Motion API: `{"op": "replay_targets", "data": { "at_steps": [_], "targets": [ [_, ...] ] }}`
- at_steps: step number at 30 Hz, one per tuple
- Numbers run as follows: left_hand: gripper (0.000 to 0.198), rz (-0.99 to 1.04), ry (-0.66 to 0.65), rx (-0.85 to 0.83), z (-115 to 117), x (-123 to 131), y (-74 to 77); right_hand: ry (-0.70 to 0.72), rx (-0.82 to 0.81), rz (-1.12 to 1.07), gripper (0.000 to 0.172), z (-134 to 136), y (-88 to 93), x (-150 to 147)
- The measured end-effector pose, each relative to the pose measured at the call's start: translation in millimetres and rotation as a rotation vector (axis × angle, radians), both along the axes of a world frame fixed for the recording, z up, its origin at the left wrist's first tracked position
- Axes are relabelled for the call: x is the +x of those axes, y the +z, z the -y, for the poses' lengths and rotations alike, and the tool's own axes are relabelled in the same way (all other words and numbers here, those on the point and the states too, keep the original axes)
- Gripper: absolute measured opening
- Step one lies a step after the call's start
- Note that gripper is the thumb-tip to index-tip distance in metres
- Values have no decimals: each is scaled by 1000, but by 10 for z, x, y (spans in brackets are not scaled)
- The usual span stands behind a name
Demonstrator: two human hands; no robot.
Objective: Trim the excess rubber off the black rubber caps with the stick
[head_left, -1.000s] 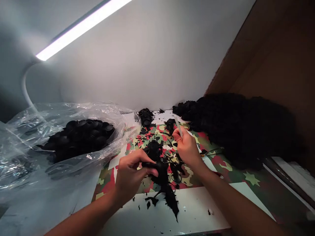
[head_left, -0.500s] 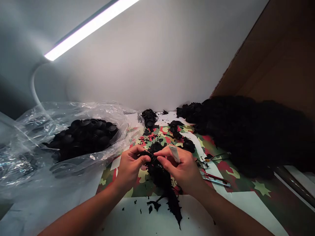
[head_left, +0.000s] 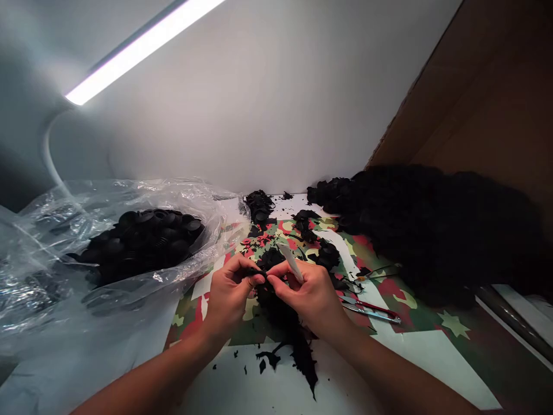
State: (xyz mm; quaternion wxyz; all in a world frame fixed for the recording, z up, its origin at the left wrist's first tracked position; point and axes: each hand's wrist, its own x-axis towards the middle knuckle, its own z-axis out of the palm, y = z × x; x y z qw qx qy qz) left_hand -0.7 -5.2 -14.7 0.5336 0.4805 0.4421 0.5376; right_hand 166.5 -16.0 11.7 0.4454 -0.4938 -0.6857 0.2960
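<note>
Small and dark, a black rubber piece (head_left: pixel 258 272) is pinched between the thumb and fingers of my left hand (head_left: pixel 230 291). My right hand (head_left: pixel 313 297) closes thumb and index finger at the right edge of this piece. A pale flat strip (head_left: pixel 290 262) sticks up at the right index finger; I cannot tell whether it is a wrap or a tool. Beneath both hands lies a long heap of black rubber scraps (head_left: pixel 305 360), and more scraps (head_left: pixel 268 257) are just beyond the fingers. Fingertips hide part of the held piece.
At left, a clear plastic bag (head_left: pixel 142 288) holds many round black rubber parts (head_left: pixel 147 245). A large black pile (head_left: pixel 432 230) fills the right, before cardboard (head_left: pixel 488 115). Red-handled snips (head_left: pixel 375 310) and thin tweezers-like tool (head_left: pixel 380 272) lie right. A lamp (head_left: pixel 142 55) shines above.
My right hand has shifted slightly left, and the pale strip now stands higher and more to the left. The held piece looks turned. The whole view has shifted a little.
</note>
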Motion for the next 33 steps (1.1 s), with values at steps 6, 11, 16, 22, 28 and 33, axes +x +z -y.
{"op": "replay_targets", "data": {
  "at_steps": [6, 11, 16, 22, 28, 33],
  "targets": [
    [12, -172, 76, 143, 24, 13, 35, -22, 92, 87, 13, 9, 1, -27],
    [12, -122, 24, 164, 46, 17, 57, -86, 134, 58, 9, -55, -72, -4],
    [18, 26, -63, 107, 60, -1, 97, -157, -96, -196, 18, -185, -44, 191],
    [41, 216, -96, -58, -21, 4, 96, -134, -222, -417, 27, -180, -12, 257],
    [30, 155, -127, -120, -31, -21, 28, -71, -100, -452, 55, -108, 21, 284],
    [17, 26, -138, -137, -26, -39, 100, -49, -160, -381, 60, -64, 81, 299]
  ]
}}
